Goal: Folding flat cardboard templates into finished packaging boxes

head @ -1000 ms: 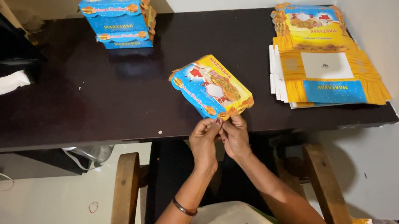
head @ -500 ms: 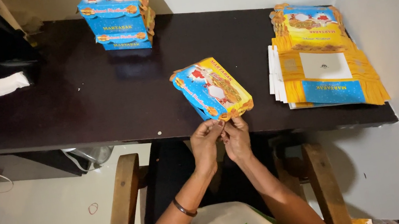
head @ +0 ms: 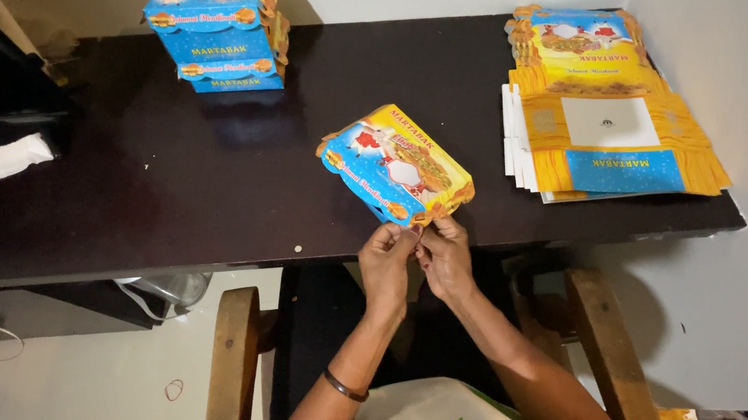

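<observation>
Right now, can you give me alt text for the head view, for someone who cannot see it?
Both hands, left hand and right hand, pinch the near end of a blue and yellow folded carton over the front edge of a dark table. A stack of finished cartons stands at the far side, and a pile of flat carton blanks lies to the right.

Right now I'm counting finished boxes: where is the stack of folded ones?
In the head view, the stack of folded boxes stands at the dark table's far left edge by the wall, beyond the white tissue.
</observation>
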